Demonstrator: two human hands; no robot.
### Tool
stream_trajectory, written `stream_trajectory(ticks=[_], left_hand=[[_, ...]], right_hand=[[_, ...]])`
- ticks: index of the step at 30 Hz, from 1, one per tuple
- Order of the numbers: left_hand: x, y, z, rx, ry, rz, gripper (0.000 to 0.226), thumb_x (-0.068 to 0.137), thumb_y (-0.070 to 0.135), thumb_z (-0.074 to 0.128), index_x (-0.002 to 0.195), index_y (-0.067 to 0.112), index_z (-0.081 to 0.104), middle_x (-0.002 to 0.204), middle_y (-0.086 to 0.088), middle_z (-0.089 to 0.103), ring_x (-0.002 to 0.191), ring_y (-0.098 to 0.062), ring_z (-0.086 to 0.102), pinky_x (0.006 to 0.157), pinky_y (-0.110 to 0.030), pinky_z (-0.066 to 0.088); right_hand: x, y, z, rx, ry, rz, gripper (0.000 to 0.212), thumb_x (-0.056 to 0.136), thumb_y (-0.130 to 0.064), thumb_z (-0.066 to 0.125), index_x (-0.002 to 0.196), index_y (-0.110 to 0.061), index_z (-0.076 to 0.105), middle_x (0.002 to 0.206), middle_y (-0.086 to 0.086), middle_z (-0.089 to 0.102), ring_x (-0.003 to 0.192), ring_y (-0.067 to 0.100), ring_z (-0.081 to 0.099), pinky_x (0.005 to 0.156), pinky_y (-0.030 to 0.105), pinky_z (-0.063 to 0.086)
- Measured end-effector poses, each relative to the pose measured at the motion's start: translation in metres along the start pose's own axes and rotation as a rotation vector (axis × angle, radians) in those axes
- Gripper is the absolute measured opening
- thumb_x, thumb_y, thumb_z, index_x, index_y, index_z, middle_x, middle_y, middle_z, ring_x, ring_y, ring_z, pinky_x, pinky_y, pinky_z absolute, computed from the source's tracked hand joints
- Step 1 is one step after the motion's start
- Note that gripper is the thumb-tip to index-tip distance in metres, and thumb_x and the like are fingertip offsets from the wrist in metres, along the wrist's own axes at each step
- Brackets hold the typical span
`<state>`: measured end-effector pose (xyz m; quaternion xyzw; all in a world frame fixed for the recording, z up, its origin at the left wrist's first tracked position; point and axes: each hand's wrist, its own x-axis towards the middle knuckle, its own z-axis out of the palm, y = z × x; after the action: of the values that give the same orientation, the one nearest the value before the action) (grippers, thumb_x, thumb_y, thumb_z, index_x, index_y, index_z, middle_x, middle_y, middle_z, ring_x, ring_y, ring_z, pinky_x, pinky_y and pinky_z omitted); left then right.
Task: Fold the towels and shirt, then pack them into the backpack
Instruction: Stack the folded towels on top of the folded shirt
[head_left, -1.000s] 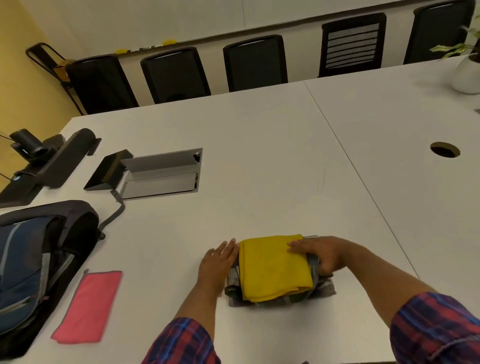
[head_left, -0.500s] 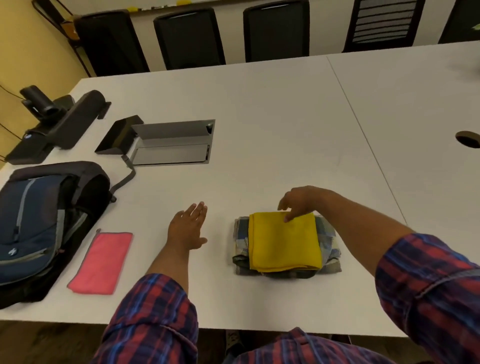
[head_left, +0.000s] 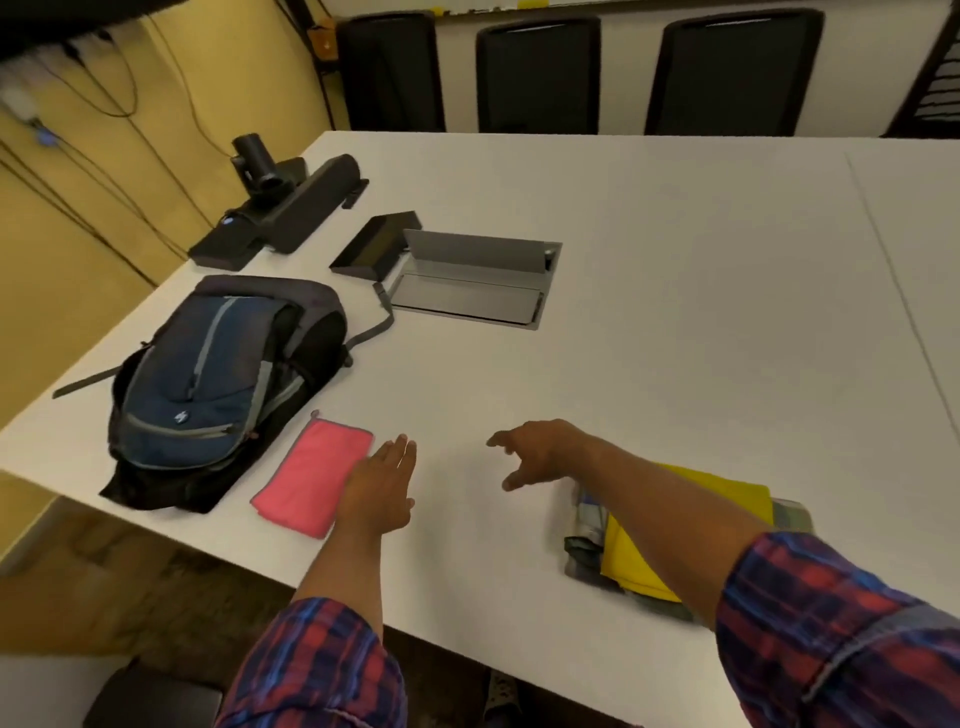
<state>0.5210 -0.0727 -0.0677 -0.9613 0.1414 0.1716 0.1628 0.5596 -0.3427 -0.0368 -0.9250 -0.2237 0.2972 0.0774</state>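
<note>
A folded pink towel (head_left: 306, 475) lies flat near the table's front edge, just right of the blue and black backpack (head_left: 208, 374). My left hand (head_left: 382, 488) hovers open at the pink towel's right edge, fingers together and flat. My right hand (head_left: 535, 452) is open in the air over bare table, fingers spread, holding nothing. Behind my right forearm lies a folded yellow towel (head_left: 634, 566) stacked on a folded plaid shirt (head_left: 584, 540); my arm hides much of both.
The white table (head_left: 675, 312) carries an open grey cable box (head_left: 467, 280), a black wedge-shaped device (head_left: 374, 244) and a black camera bar (head_left: 280, 208) at the back left. Black chairs (head_left: 540, 78) line the far side. The front table edge runs close to my arms.
Both hands left the yellow towel and shirt stack and moved left toward the pink towel. The view swung left and down, so the backpack sits nearer the middle.
</note>
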Motion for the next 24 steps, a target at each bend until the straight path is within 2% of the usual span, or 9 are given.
stream_trajectory(ticks=[2, 4, 7, 9, 12, 15, 20, 24], left_hand=[[-0.009, -0.018, 0.014, -0.030, -0.022, -0.063, 0.080, 0.100, 0.043, 0.047, 0.159, 0.013, 0.001, 0.167, -0.007, 0.003, 0.151, -0.026, 0.020, 0.117, -0.040, 0.026], [-0.016, -0.036, 0.026, -0.061, -0.029, -0.117, 0.074, 0.101, 0.041, 0.046, 0.159, 0.014, 0.009, 0.165, -0.007, 0.016, 0.145, -0.026, 0.033, 0.114, -0.041, 0.031], [-0.022, -0.057, 0.042, -0.109, -0.025, -0.195, 0.062, 0.099, 0.039, 0.048, 0.152, 0.014, 0.027, 0.151, -0.006, 0.038, 0.129, -0.024, 0.049, 0.106, -0.039, 0.039], [-0.024, -0.070, 0.053, -0.173, -0.007, -0.285, 0.058, 0.098, 0.044, 0.050, 0.146, 0.015, 0.035, 0.142, -0.005, 0.045, 0.121, -0.022, 0.053, 0.101, -0.037, 0.042], [-0.024, -0.081, 0.072, -0.283, -0.012, -0.407, 0.064, 0.094, 0.054, 0.054, 0.141, 0.013, 0.040, 0.134, -0.006, 0.049, 0.114, -0.022, 0.057, 0.095, -0.035, 0.045], [-0.021, -0.087, 0.094, -0.383, -0.051, -0.459, 0.066, 0.093, 0.056, 0.055, 0.141, 0.012, 0.039, 0.135, -0.007, 0.048, 0.113, -0.023, 0.057, 0.094, -0.035, 0.047], [-0.011, -0.084, 0.115, -0.448, -0.039, -0.527, 0.048, 0.095, 0.036, 0.055, 0.136, 0.013, 0.046, 0.130, -0.008, 0.048, 0.112, -0.026, 0.053, 0.095, -0.036, 0.048], [-0.005, -0.079, 0.115, -0.434, -0.003, -0.564, 0.036, 0.091, 0.021, 0.058, 0.127, 0.014, 0.054, 0.122, -0.009, 0.052, 0.104, -0.025, 0.055, 0.088, -0.033, 0.049]], right_hand=[[0.020, -0.028, 0.000, 0.008, 0.027, -0.029, 0.081, 0.090, -0.055, 0.064, 0.156, -0.031, 0.026, 0.149, -0.003, 0.049, 0.135, 0.021, 0.047, 0.104, 0.041, 0.042], [0.041, -0.056, 0.004, 0.057, 0.051, -0.048, 0.081, 0.091, -0.053, 0.063, 0.157, -0.028, 0.025, 0.151, -0.002, 0.045, 0.137, 0.021, 0.045, 0.103, 0.041, 0.042], [0.070, -0.090, 0.014, 0.157, 0.067, -0.047, 0.082, 0.091, -0.051, 0.064, 0.157, -0.024, 0.025, 0.154, 0.000, 0.041, 0.138, 0.022, 0.044, 0.105, 0.040, 0.042], [0.090, -0.111, 0.020, 0.232, 0.062, -0.050, 0.084, 0.090, -0.050, 0.066, 0.158, -0.021, 0.025, 0.157, 0.002, 0.039, 0.140, 0.023, 0.042, 0.109, 0.040, 0.040], [0.117, -0.135, 0.030, 0.339, 0.035, -0.038, 0.087, 0.091, -0.048, 0.066, 0.159, -0.018, 0.021, 0.161, 0.004, 0.034, 0.144, 0.024, 0.038, 0.113, 0.039, 0.036], [0.145, -0.155, 0.039, 0.451, 0.003, -0.011, 0.085, 0.093, -0.045, 0.065, 0.159, -0.016, 0.020, 0.161, 0.008, 0.033, 0.144, 0.026, 0.039, 0.116, 0.039, 0.034], [0.179, -0.178, 0.055, 0.570, -0.027, 0.033, 0.072, 0.097, -0.034, 0.061, 0.157, -0.013, 0.027, 0.156, 0.011, 0.041, 0.141, 0.028, 0.043, 0.115, 0.037, 0.035], [0.197, -0.193, 0.065, 0.641, 0.028, 0.095, 0.056, 0.096, -0.028, 0.063, 0.145, -0.007, 0.045, 0.138, 0.014, 0.059, 0.125, 0.029, 0.057, 0.101, 0.033, 0.043]])
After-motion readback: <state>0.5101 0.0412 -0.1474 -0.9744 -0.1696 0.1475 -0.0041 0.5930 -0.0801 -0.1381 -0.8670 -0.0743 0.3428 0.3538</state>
